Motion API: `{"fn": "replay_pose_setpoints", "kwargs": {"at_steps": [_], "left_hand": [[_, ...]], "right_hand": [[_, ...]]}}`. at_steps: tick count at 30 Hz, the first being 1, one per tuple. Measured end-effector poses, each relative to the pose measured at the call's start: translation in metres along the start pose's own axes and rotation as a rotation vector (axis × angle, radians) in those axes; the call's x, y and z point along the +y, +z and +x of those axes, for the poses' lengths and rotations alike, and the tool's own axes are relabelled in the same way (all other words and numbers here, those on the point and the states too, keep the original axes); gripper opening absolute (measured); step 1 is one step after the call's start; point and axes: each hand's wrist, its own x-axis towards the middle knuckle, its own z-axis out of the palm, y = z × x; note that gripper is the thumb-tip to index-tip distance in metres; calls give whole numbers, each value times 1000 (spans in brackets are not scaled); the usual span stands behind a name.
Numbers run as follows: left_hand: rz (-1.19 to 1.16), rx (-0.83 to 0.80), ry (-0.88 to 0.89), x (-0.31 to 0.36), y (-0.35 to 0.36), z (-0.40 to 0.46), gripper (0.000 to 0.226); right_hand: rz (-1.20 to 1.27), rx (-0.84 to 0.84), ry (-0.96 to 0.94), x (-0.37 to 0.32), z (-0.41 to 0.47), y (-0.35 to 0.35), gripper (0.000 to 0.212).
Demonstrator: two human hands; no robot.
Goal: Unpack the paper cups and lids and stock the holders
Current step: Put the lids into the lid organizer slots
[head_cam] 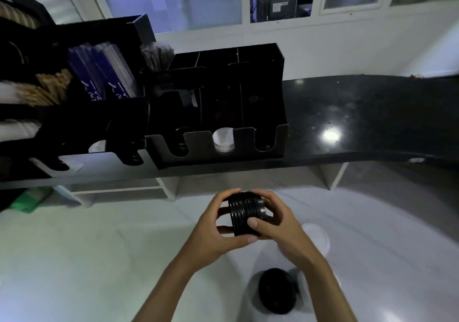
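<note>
Both my hands' fingers clasp the stack of black lids, axis sideways; lid holder straight ahead above.

The stack of lids between the hands is glossy black, ribbed with thin pale highlights along each rim. A second bunch of lids lower down is the same black. The slotted holder on the counter is matte black, and one white lid shows through its middle slot. The counter is black with fine pale speckles (and one bright white glare spot). Farther left, packets are deep blue with white lettering, beside tan wooden stirrers. A green package sits under the shelf edge.
</note>
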Motion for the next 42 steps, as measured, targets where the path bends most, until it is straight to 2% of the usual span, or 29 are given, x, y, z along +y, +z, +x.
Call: {"fn": "replay_pose_setpoints", "kwargs": {"at_steps": [4,9,12,16,21,25,28,30,33,38,42], "left_hand": [[-122,73,3,-4,-6,-1,82],[-127,165,14,-6,-13,0,82],[-135,244,-2,-4,-20,-1,81],[-88,269,0,-5,-34,2,82],[-3,296,0,-7,-38,20,87],[1,295,9,-12,-36,37,89],[-15,283,7,-15,-33,43,89],[-3,275,13,-16,-32,43,90],[35,261,33,-16,-29,40,91],[28,256,18,-12,-29,33,92],[34,277,14,-10,-30,30,93]], "right_hand": [[68,-6,27,-5,7,5,54],[11,-41,-6,-10,20,13,53],[-234,-58,-94,-31,39,7,60],[-483,-126,-266,-90,70,-14,71],[-729,-15,-532,-148,111,-41,80],[-1034,36,-503,-160,146,-58,75],[-1377,8,-525,-157,165,-62,67],[-1523,-15,-545,-154,173,-58,65],[-1577,-29,-545,-157,178,-58,66],[-1510,-13,-523,-168,177,-63,67],[-1518,-94,-446,-168,180,-64,66]]}}
